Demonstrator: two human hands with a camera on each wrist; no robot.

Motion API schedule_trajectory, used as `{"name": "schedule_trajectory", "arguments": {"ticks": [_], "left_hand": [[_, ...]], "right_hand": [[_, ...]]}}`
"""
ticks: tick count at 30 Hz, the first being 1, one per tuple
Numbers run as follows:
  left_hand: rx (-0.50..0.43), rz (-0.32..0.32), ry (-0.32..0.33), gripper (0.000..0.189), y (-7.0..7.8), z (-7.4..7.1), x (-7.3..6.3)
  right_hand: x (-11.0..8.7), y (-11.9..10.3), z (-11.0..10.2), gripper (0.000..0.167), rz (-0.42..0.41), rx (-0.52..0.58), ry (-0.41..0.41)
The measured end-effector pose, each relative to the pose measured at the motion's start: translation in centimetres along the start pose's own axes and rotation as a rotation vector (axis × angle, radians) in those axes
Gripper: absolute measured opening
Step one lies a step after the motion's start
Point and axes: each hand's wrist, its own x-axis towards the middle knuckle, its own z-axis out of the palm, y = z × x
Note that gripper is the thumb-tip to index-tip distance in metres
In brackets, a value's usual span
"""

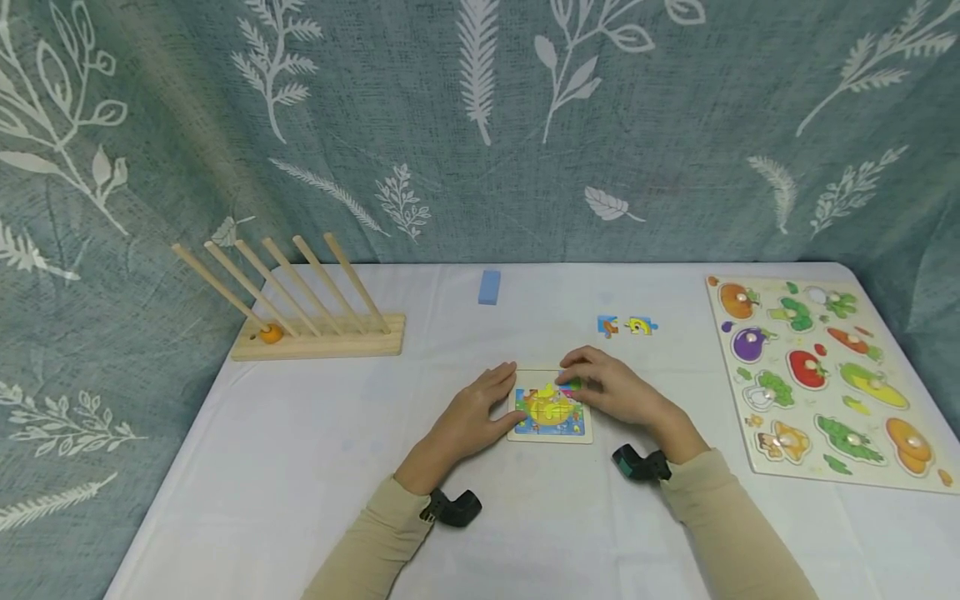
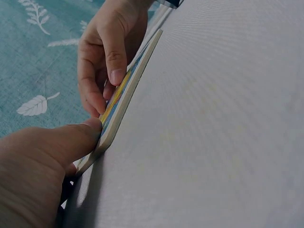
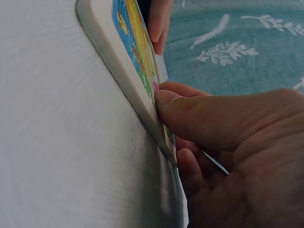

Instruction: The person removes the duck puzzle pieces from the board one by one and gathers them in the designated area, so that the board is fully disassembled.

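Note:
A small wooden jigsaw board [image 1: 551, 440] lies on the table, with a yellow figure on blue in its tray. Part of its upper row shows bare wood. At the board's left side rests my left hand [image 1: 474, 414], its thumb on the frame and its fingers extended along the upper left corner. My right hand [image 1: 611, 388] pinches a colourful puzzle piece [image 1: 575, 384] between thumb and fingers at the upper right of the tray; the fingers partly hide it. Two loose puzzle pieces, one blue and brown [image 1: 607, 326], one yellow and blue [image 1: 641, 326], lie behind the right hand.
A wooden peg stand [image 1: 318, 347] with slanting rods and an orange bead [image 1: 272, 333] stands at the back left. Near the back edge lies a blue block [image 1: 489, 287]. A large vegetable puzzle board [image 1: 825, 333] takes up the right side. Behind the table hangs a leaf-patterned curtain [image 1: 420, 100].

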Motion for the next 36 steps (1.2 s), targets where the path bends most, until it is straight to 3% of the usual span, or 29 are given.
{"name": "schedule_trajectory", "arguments": {"ticks": [12,19,36], "left_hand": [[-0.006,0.007,0.009,0.064,-0.09,0.05,-0.02],[-0.020,-0.001,0.009,0.063,-0.02,0.08,-0.03],[-0.025,-0.005,0.000,0.064,0.07,-0.07,-0.05]], "right_hand": [[-0.06,0.06,0.11,0.016,-0.021,0.053,0.007],[-0.14,0.19,-0.02,0.039,0.066,0.133,0.000],[-0.19,0.36,0.03,0.036,0.113,0.199,0.054]]}}
